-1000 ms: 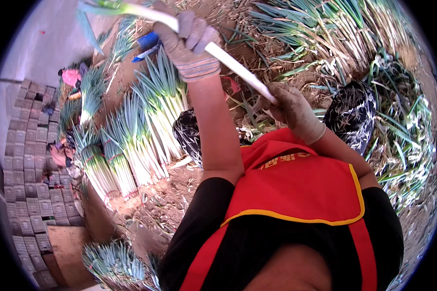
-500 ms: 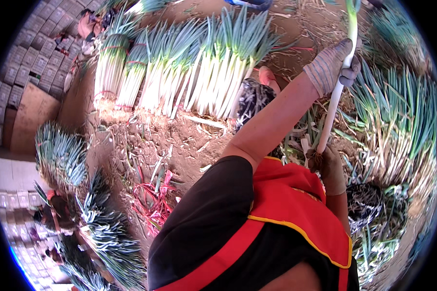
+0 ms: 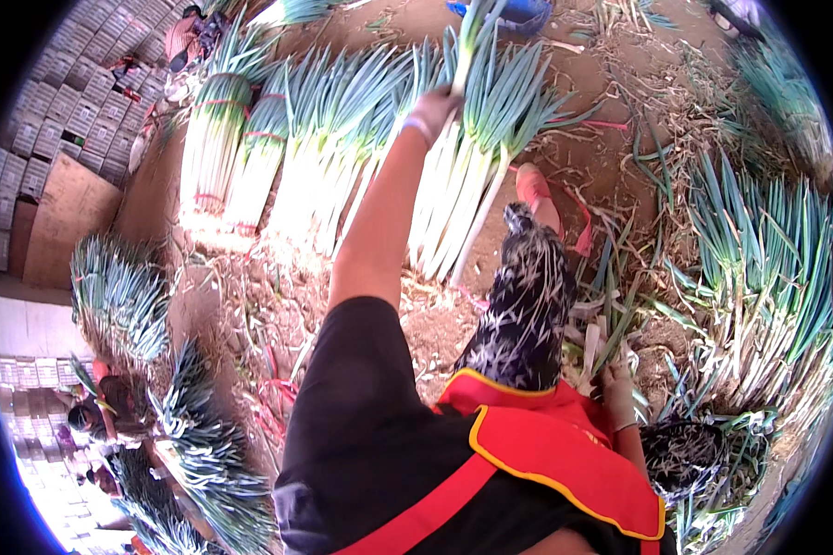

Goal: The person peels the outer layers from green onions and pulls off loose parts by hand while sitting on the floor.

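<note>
My left hand [image 3: 432,113], in a pale work glove, is closed around a long green onion [image 3: 466,57] and reaches over the row. The held onion's leaves point up past the hand; its lower stalk is hard to tell from the stalks behind. Beneath lies the row of cleaned green onions [image 3: 444,199], white stalks toward me and leaves away. My right hand [image 3: 618,388], also gloved, is low by my apron [image 3: 565,462], beside pale peeled leaves [image 3: 590,351]. Its fingers are partly hidden, and I cannot make out whether it grips anything.
Two tied bundles [image 3: 215,143] stand at the row's left end. Uncleaned green onions [image 3: 759,277] are heaped on the right. Red ties [image 3: 273,407] and leaf scraps litter the ground. A blue tub [image 3: 518,14] is at the far edge; people [image 3: 111,407] sit at left near stacked boxes.
My left hand has swung left from above my right hand to the row, carrying the green onion. My right hand has let go of its root end and lowered slightly.
</note>
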### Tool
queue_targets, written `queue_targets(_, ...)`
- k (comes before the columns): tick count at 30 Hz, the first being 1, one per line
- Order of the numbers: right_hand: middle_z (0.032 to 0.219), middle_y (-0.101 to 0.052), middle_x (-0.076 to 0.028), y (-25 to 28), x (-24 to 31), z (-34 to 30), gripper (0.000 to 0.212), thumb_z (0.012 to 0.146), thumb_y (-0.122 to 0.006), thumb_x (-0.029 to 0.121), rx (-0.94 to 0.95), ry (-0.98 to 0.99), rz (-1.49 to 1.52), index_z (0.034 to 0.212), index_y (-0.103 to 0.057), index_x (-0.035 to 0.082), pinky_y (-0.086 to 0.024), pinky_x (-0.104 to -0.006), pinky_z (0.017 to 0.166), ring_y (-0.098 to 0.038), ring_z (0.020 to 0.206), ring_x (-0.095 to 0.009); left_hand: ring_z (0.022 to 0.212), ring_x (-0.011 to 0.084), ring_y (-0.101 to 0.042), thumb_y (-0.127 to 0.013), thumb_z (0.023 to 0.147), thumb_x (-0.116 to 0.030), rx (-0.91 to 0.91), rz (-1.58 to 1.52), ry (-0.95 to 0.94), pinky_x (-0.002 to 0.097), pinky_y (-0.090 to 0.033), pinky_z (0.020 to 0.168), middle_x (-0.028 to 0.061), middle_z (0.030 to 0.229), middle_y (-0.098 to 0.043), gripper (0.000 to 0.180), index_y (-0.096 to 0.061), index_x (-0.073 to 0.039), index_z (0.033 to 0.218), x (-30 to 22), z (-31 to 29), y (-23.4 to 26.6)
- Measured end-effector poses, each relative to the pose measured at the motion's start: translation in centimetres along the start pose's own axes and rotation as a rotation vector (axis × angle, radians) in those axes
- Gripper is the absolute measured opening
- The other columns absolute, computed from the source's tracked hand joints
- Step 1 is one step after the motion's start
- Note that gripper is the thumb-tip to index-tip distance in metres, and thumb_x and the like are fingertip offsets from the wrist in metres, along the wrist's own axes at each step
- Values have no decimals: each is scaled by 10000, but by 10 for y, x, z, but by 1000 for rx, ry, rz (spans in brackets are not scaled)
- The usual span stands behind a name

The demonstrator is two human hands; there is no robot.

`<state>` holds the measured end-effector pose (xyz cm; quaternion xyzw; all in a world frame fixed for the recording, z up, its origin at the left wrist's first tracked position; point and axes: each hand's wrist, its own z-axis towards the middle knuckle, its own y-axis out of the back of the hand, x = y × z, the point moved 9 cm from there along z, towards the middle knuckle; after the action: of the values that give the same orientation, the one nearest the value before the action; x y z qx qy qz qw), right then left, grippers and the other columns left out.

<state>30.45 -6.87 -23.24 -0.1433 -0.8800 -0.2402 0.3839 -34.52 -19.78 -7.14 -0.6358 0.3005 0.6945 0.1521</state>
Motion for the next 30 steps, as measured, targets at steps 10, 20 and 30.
queue_targets(10,954,-617,-183,-34,-8,26,143,817,-557,71,151,536,-930,925,-588,-16,-501,-418,733,-604,841,-354,1051,238,-599,-663,804,-369,226,276,281,368,-496,847,135,1237,-613,545,-606,-37,1233,305,-56,-15)
queue_targets(20,694,-627,-98,-31,-50,42,317,942,-517,280,151,-237,-186,923,-612,-22,-451,-314,507,-575,515,-172,1083,256,-612,-765,781,-290,142,305,666,337,-523,922,170,1253,-587,756,-414,-28,1397,279,-58,1)
queue_targets(30,1112,-617,-194,-62,3,55,459,764,-658,216,-38,425,-675,1196,-590,76,-472,-445,884,-591,1021,-354,1066,281,-578,-747,755,-393,-114,501,319,376,-473,921,183,1190,-594,829,-387,-8,1395,212,-48,18)
